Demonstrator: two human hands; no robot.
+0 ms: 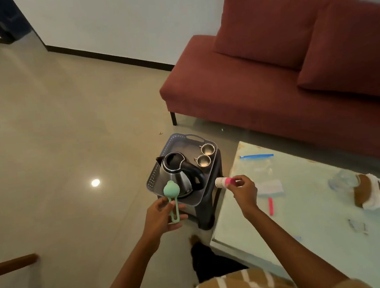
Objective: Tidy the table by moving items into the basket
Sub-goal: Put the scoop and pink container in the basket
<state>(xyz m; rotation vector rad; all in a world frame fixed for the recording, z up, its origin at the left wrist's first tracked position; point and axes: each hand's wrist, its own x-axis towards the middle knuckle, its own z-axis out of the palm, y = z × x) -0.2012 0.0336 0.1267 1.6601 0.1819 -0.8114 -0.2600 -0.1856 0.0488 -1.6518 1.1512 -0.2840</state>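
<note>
Might bounce off kettle to floor if dropped: green tool gripped in left hand, bottle pinched in right hand, by basket's near edge.

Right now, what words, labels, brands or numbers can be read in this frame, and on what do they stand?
None can be read.
White bottle with a pink cap, pinched by the right hand: faint mark on its white body, too blurred to read.
Green tool, held in the left hand: no print shows.
Kettle in the basket: no label shows.
</note>
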